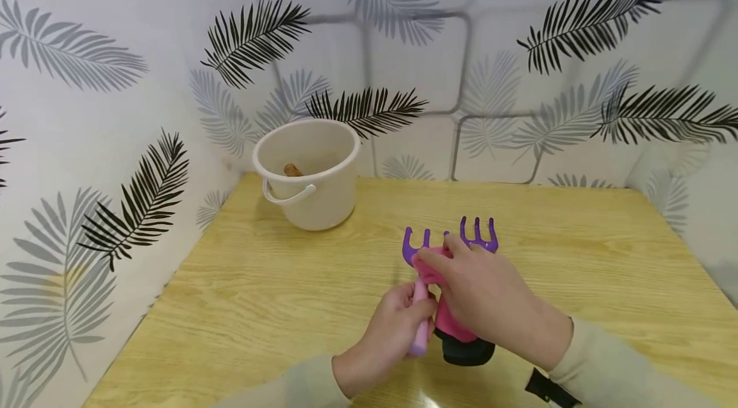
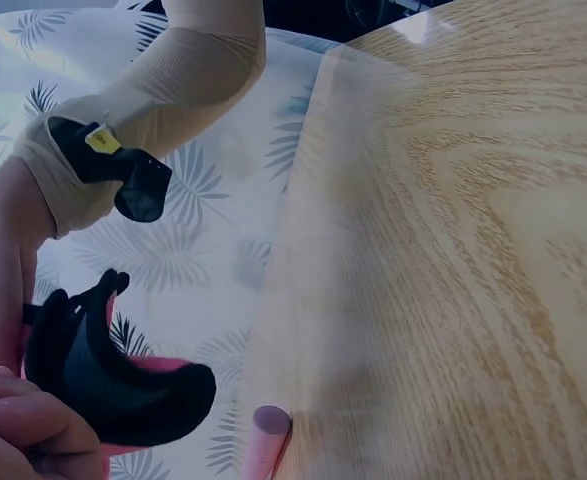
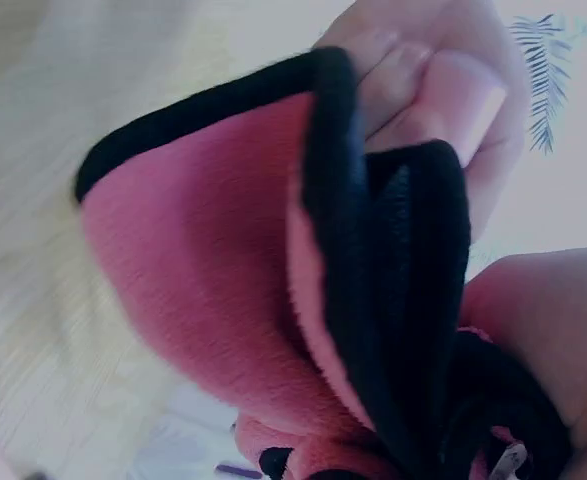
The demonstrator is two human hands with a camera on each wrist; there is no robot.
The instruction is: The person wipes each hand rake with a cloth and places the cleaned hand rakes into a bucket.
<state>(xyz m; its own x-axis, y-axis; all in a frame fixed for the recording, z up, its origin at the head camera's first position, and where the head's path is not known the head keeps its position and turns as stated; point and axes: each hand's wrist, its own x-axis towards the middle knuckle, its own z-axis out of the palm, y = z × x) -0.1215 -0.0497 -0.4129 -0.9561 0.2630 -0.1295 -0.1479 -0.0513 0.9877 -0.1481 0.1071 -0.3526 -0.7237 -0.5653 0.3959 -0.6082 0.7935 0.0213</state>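
I'd hold the purple plastic rake [image 1: 408, 255] steady by its pale pink handle [image 1: 419, 337], which the left hand [image 1: 389, 325] pinches, and rub the black-trimmed pink fleece cloth [image 1: 452, 325] snugly between the tines; the right hand [image 1: 487, 286] grips that cloth; rake head's roughly 1 o'clock from the left hand, 10 from the right.

Room between bucket [image 1: 330, 198] and left hand [image 1: 387, 325]

Left hand [image 1: 392, 319] gripping, fingers curled; right hand [image 1: 487, 283] just beside it, fingers bent; both forearms [image 1: 623, 363] angled inward.
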